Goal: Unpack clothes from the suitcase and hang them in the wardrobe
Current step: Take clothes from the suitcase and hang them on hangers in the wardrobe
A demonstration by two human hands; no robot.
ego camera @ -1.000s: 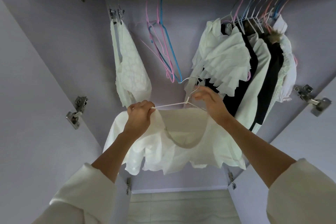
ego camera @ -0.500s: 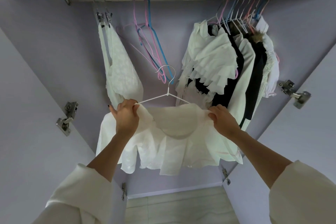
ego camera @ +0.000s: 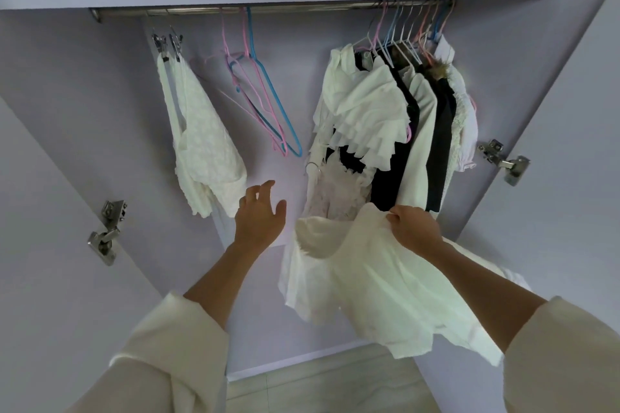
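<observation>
A pale lilac wardrobe (ego camera: 84,111) stands open, with a metal rail (ego camera: 268,8) running under its top shelf and steel hinges (ego camera: 106,232) on both doors. Below, a strip of light tiled floor (ego camera: 318,389) shows.

The left hand (ego camera: 259,215) is raised, palm toward the back panel, fingers loosely spread and holding nothing; its forearm comes out of a cream sleeve (ego camera: 174,352). The right hand (ego camera: 413,225) is curled over, pinching the neckline edge of a white top (ego camera: 369,295). The top hangs from that grip in front of the wardrobe's lower right part, thin and soft, falling in loose folds with a ragged, ruffled hem. A wire hook (ego camera: 313,166) shows just above it, against the hung clothes; whether it belongs to the top's hanger I cannot tell.

On the rail, at left, a textured white garment (ego camera: 198,144) hangs from metal clips (ego camera: 167,42). In the middle hang bare pink and blue hangers (ego camera: 265,100), thin and plastic-coated. At right a packed row of clothes (ego camera: 402,117) hangs: frilled white, plain black, a fur-trimmed collar.
</observation>
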